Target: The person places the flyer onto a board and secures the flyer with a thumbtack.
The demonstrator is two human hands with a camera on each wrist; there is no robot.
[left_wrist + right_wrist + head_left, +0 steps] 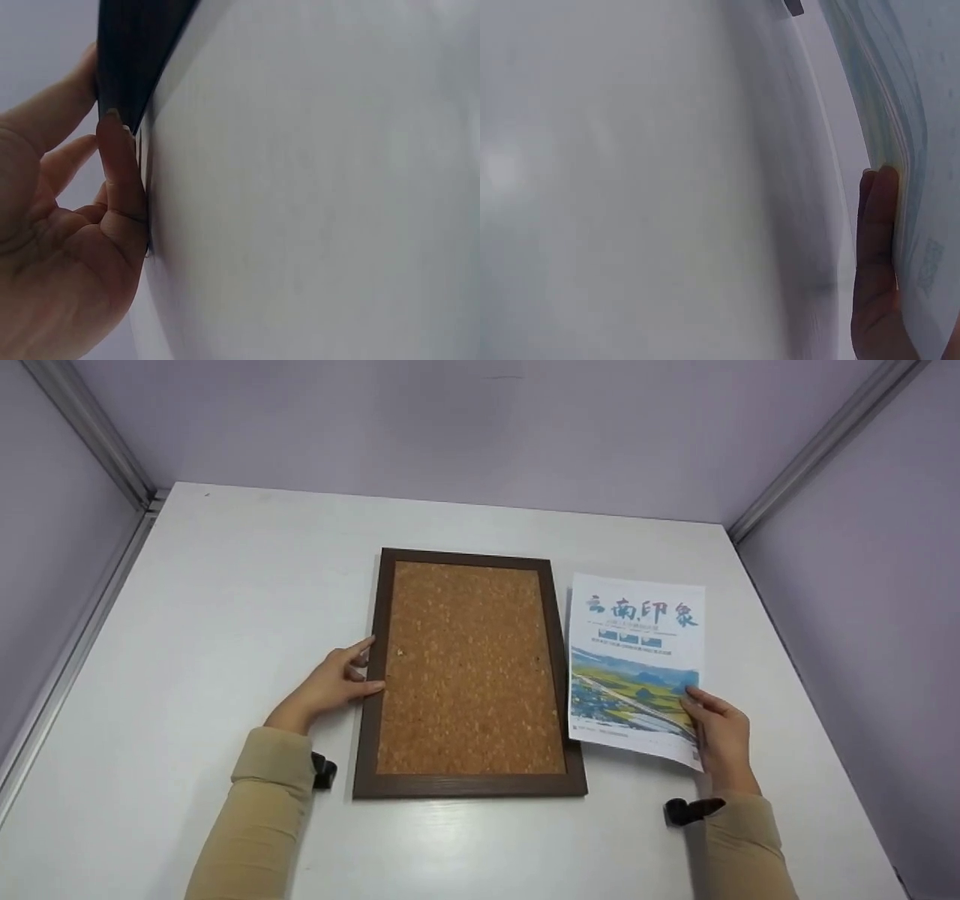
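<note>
A cork board with a dark brown frame lies in the middle of the white table. My left hand holds its left side, the thumb on top of the frame and the fingers at the outer edge. In the left wrist view the dark frame edge sits between thumb and fingers. My right hand pinches the lower right edge of a printed paper poster with a landscape picture and large Chinese characters. The poster is beside the board's right side, slightly curved; its underside faces the right wrist camera, fingers behind it.
The white table extends around the board. Pale purple panels rise behind and at both sides, with metal rails along the corners. A black wrist device shows at the left cuff, and another at the right.
</note>
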